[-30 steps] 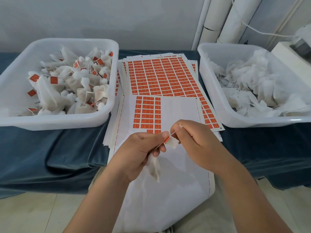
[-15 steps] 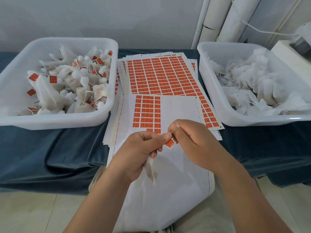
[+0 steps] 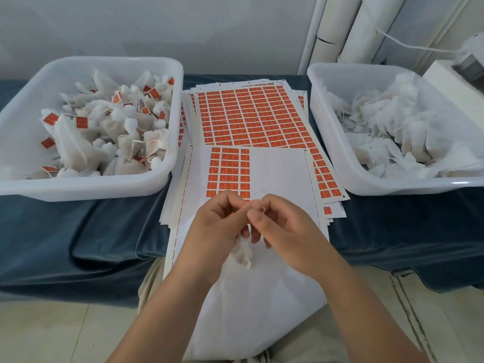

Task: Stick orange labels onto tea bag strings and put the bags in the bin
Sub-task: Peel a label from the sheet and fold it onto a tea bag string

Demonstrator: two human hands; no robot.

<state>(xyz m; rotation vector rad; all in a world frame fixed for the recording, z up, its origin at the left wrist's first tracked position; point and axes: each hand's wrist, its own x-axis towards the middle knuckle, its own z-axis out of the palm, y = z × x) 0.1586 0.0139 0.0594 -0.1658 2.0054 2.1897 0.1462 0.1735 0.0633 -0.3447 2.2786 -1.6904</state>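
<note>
The two hands are closing on each other compared with half a second back. The left hand [image 3: 217, 226] and right hand [image 3: 282, 231] are now meeting fingertip to fingertip above the near edge of the worktop. The orange label [image 3: 230, 214], which was showing plainly between them, is shrinking to a sliver behind the left thumb and forefinger. Whether it is already folding round the string cannot be made out.

The worktop [image 3: 91, 231], draped in dark blue cloth, is running right across the view. Its far edge is meeting a pale wall, and white pipes [image 3: 366, 27] are standing near the far right corner. The left bin [image 3: 157, 179] is sitting at the left end, holding labelled bags. The right bin [image 3: 324, 132], at the right end, is holding plain bags and is being cut off by the frame. Between them the label sheets [image 3: 248, 116] are lying in a fanned stack. The top sheet [image 3: 277, 174], mostly peeled, is overhanging the near edge onto the person's lap.

The left hand is pinching the label, with the tea bag [image 3: 242, 254] hanging crumpled beneath its curled fingers. The right hand is pinching the string [image 3: 262, 210], whose white end is poking up by the forefinger.
</note>
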